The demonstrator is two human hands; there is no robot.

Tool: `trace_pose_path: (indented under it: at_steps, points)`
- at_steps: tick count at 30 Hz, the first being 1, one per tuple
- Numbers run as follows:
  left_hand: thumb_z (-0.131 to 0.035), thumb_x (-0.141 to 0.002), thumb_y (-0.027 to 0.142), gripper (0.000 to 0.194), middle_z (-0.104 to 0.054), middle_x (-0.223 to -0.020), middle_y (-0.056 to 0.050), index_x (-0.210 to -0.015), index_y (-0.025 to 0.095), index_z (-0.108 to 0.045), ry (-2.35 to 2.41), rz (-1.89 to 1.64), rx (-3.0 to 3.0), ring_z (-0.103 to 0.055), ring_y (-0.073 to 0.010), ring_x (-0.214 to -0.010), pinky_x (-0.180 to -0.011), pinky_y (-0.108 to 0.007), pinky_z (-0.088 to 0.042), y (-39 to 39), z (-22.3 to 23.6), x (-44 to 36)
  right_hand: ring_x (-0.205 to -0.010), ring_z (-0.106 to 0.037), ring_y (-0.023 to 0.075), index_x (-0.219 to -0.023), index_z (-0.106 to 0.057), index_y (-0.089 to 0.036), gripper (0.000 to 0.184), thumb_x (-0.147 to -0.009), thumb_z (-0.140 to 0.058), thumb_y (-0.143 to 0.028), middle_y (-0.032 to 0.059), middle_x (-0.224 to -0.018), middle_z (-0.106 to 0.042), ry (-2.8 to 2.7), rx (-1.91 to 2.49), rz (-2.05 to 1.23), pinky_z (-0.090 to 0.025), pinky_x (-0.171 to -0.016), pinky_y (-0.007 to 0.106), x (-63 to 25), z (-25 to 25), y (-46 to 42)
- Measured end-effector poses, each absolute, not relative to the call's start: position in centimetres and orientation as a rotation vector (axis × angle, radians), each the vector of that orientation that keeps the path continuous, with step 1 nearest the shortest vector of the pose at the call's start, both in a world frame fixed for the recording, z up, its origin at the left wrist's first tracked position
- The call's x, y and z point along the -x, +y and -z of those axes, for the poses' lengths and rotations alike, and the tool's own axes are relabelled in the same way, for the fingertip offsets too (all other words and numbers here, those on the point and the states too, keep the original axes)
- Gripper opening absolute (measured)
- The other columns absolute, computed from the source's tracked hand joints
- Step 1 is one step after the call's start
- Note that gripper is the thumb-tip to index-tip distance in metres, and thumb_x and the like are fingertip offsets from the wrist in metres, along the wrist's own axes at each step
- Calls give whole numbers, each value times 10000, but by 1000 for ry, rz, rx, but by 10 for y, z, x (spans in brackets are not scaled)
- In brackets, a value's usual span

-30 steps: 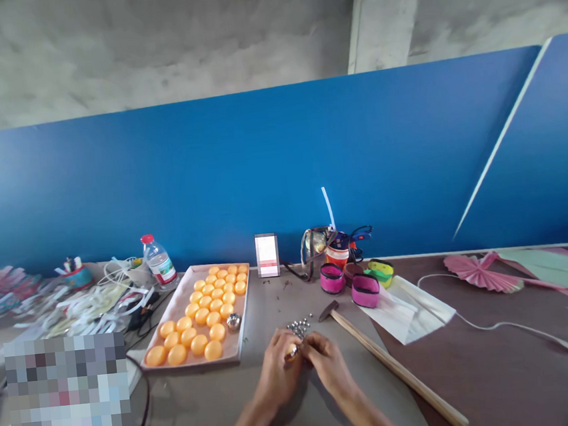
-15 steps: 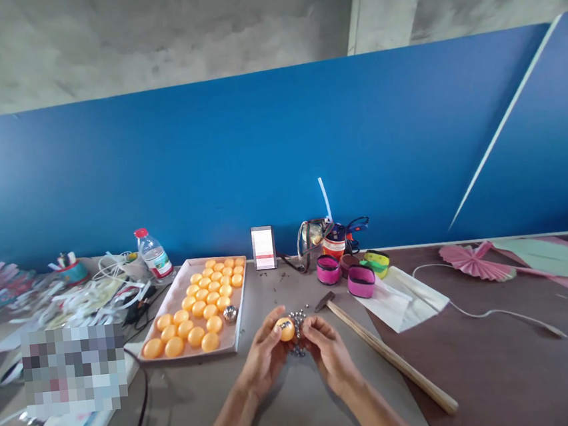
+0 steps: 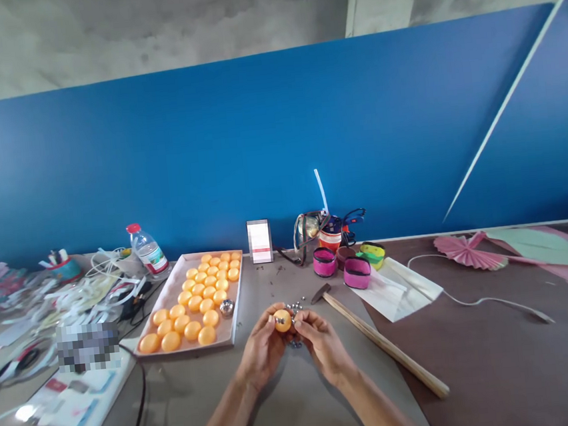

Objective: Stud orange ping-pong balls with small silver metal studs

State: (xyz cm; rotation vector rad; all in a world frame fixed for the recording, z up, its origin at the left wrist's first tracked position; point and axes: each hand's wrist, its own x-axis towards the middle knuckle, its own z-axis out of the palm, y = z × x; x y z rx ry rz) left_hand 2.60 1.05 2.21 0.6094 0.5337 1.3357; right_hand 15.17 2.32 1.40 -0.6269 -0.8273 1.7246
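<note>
My left hand (image 3: 260, 346) is closed around an orange ping-pong ball (image 3: 283, 320), holding it up over the table. A small shiny metal piece (image 3: 279, 320) shows on the ball's near side. My right hand (image 3: 326, 348) has thumb and fingers pinched together at the ball's right side; what they hold, if anything, is too small to make out. Behind and beneath the hands lie several small silvery metal pieces (image 3: 297, 307), partly hidden by the fingers. To the left, a shallow tray (image 3: 180, 282) carries rows of the same orange balls (image 3: 194, 304) and one silver-studded ball (image 3: 227, 307).
A hammer (image 3: 387, 345) with a wooden handle lies right of my hands. Beyond it are pink straps (image 3: 357, 272) and white sheets (image 3: 396, 289). A bottle (image 3: 148, 253), tangled cables and a power strip (image 3: 85, 419) crowd the left. A blue partition (image 3: 256, 135) closes the back.
The right fingertips have come in closer to the ball. The ball has turned slightly in my left hand, and the whole view has tilted a little.
</note>
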Motion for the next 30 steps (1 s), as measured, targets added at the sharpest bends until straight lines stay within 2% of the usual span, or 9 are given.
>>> trace_pose_path:
  at_steps: [8, 15, 30]
  points:
    - [-635, -756, 264, 296, -634, -907, -51, -1040, 187, -607, 568, -1396, -582, -581, -143, -800, -752, -275, -434, 9, -24, -28, -606, -412, 95, -679, -597, -175, 175, -665, -722, -296, -32, -619, -506, -895, 679, -1692, -312, -611, 237, -153, -11, 23]
    - [-684, -705, 193, 381, -647, -916, -42, -1079, 199, -616, 606, -1387, -623, -581, -134, -837, -835, -284, -418, 8, -23, -25, -629, -412, 98, -673, -591, -177, 153, -679, -709, -274, -28, -635, -512, -890, 658, -1679, -325, -627, 236, -154, -9, 23]
    - [-655, -739, 255, 373, -630, -935, -40, -1107, 222, -604, 656, -1371, -711, -559, -133, -818, -771, -267, -412, 8, -21, -26, -643, -472, 111, -664, -621, -189, 152, -639, -736, -286, -21, -654, -569, -833, 617, -1743, -365, -656, 251, -153, -16, 20]
